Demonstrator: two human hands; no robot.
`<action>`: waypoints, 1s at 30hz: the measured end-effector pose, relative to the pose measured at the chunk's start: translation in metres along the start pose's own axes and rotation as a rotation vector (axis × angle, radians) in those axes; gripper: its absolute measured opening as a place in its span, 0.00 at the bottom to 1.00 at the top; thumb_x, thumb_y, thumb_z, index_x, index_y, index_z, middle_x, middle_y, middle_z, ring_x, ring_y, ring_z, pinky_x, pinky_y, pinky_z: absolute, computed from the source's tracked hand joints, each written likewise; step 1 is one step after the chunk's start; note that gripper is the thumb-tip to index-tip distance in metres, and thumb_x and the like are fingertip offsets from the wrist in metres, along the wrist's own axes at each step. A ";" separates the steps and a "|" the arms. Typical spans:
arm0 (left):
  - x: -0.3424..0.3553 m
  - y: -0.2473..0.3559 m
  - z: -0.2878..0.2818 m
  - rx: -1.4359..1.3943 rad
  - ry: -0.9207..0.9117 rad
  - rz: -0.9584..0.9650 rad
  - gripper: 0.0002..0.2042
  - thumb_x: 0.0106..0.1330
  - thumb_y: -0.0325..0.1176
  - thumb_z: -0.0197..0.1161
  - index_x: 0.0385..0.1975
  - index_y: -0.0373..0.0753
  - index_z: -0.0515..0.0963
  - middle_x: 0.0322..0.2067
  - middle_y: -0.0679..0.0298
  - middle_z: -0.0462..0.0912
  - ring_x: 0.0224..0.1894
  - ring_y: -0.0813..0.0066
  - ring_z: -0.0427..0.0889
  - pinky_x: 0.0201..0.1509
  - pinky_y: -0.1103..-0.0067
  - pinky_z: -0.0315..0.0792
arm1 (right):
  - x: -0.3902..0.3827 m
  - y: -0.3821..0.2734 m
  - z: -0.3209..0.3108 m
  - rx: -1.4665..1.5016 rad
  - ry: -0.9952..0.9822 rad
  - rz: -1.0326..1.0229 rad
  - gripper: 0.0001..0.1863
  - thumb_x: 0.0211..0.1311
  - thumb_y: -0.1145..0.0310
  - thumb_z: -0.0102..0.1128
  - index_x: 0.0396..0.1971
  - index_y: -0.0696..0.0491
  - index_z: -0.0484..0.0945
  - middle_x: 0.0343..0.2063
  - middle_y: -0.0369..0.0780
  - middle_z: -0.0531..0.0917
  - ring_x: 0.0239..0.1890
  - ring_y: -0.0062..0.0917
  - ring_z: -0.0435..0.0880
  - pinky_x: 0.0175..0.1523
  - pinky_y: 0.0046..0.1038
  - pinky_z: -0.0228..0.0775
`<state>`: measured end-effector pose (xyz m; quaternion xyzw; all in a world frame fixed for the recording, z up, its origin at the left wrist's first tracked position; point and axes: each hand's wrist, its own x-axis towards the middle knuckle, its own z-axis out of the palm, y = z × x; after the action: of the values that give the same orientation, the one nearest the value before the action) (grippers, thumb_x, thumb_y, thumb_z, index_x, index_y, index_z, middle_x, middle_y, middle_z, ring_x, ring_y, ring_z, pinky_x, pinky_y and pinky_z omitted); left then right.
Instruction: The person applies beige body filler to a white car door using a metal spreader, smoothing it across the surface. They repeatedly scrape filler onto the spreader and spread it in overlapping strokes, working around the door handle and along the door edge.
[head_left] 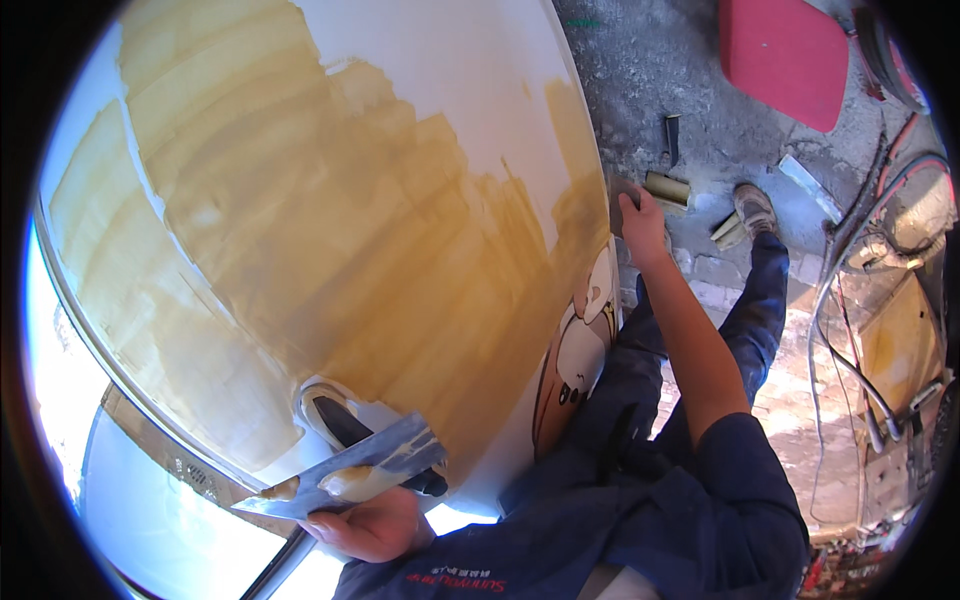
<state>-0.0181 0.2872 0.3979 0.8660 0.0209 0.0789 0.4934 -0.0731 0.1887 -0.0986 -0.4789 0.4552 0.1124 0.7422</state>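
Note:
A large, curved white vehicle panel (420, 60) fills the left and middle, mostly coated with streaky tan filler (330, 220). At the lower left, my left hand (365, 527) is closed on the near edge of a flat metal putty plate (385, 455). Dabs of putty (345, 483) lie on the plate, which hangs over a black-lined oval recess (335, 418) in the panel. My right arm reaches out to the panel's right edge. There my right hand (643, 225) grips a dark flat spreader (618, 190), its blade beside the coated edge and partly hidden.
A cartoon decal (580, 350) marks the panel's near right side. On the floor lie a dark-handled tool (672, 140), a yellowish block (668, 189) and a pale strip (810, 187). Farther right are a red seat-like object (785, 60), hoses (850, 230) and a yellowish board (900, 335).

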 end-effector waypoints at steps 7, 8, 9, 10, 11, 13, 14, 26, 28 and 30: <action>0.003 0.000 0.002 -0.130 -0.101 -0.013 0.32 0.80 0.50 0.42 0.72 0.28 0.59 0.72 0.47 0.64 0.73 0.58 0.67 0.78 0.65 0.59 | 0.054 0.037 0.016 -0.089 0.037 0.031 0.16 0.68 0.70 0.60 0.53 0.59 0.83 0.42 0.46 0.89 0.45 0.30 0.88 0.52 0.30 0.77; 0.003 0.000 0.004 -0.133 -0.126 0.006 0.32 0.80 0.49 0.42 0.72 0.28 0.59 0.72 0.47 0.64 0.73 0.58 0.66 0.78 0.65 0.58 | 0.051 0.035 0.018 -0.079 0.033 0.047 0.16 0.68 0.70 0.60 0.52 0.59 0.83 0.42 0.46 0.89 0.44 0.30 0.88 0.52 0.30 0.77; 0.003 0.000 0.008 -0.174 -0.085 0.002 0.31 0.80 0.48 0.45 0.72 0.28 0.59 0.71 0.46 0.64 0.72 0.57 0.68 0.77 0.64 0.60 | 0.049 0.033 0.021 -0.070 0.027 0.062 0.16 0.68 0.69 0.60 0.52 0.59 0.83 0.42 0.46 0.89 0.44 0.31 0.88 0.51 0.31 0.77; 0.003 0.001 0.012 -0.201 -0.069 0.012 0.30 0.80 0.47 0.48 0.71 0.29 0.60 0.71 0.45 0.65 0.71 0.56 0.69 0.76 0.63 0.62 | 0.047 0.031 0.024 -0.051 0.011 0.082 0.16 0.68 0.69 0.60 0.52 0.58 0.84 0.42 0.46 0.89 0.43 0.31 0.88 0.51 0.31 0.77; 0.003 0.000 0.016 -0.187 -0.036 0.034 0.29 0.79 0.45 0.51 0.71 0.29 0.60 0.69 0.44 0.66 0.69 0.55 0.71 0.74 0.62 0.65 | 0.045 0.029 0.026 -0.099 0.030 0.040 0.16 0.68 0.69 0.60 0.52 0.58 0.84 0.42 0.46 0.89 0.43 0.32 0.89 0.50 0.32 0.77; 0.003 -0.003 0.025 -0.114 0.049 0.090 0.28 0.75 0.39 0.57 0.69 0.29 0.62 0.66 0.41 0.69 0.64 0.53 0.75 0.69 0.63 0.70 | 0.043 0.025 0.030 -0.175 0.065 -0.018 0.16 0.68 0.69 0.60 0.52 0.57 0.84 0.41 0.47 0.89 0.42 0.33 0.89 0.49 0.32 0.77; 0.002 -0.005 0.030 -0.058 0.100 0.122 0.28 0.73 0.36 0.61 0.68 0.29 0.63 0.64 0.40 0.70 0.62 0.53 0.77 0.66 0.63 0.73 | 0.042 0.024 0.032 -0.188 0.048 -0.010 0.16 0.68 0.69 0.59 0.52 0.57 0.84 0.41 0.47 0.89 0.41 0.35 0.89 0.49 0.33 0.77; 0.002 -0.007 0.028 -0.075 0.199 0.124 0.27 0.72 0.34 0.62 0.67 0.28 0.64 0.61 0.39 0.72 0.58 0.52 0.80 0.63 0.63 0.76 | -0.023 -0.020 0.062 -0.351 0.031 -0.200 0.17 0.68 0.74 0.57 0.56 0.57 0.82 0.48 0.48 0.83 0.48 0.39 0.83 0.54 0.32 0.75; 0.002 -0.007 0.027 -0.083 0.202 0.124 0.27 0.72 0.34 0.62 0.66 0.28 0.64 0.61 0.39 0.73 0.58 0.52 0.80 0.63 0.63 0.76 | -0.045 -0.035 0.066 -0.314 -0.003 -0.224 0.17 0.69 0.74 0.57 0.56 0.57 0.81 0.48 0.47 0.84 0.49 0.39 0.83 0.55 0.31 0.75; 0.002 -0.007 0.027 -0.087 0.207 0.124 0.27 0.73 0.34 0.61 0.66 0.28 0.64 0.61 0.39 0.73 0.58 0.52 0.80 0.63 0.63 0.76 | -0.070 -0.049 0.068 -0.296 -0.028 -0.226 0.18 0.69 0.75 0.57 0.56 0.57 0.81 0.49 0.46 0.84 0.50 0.38 0.83 0.56 0.30 0.74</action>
<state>-0.0115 0.2680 0.3780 0.8305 0.0147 0.1990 0.5201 -0.0434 0.2375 -0.0052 -0.6293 0.3663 0.1005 0.6780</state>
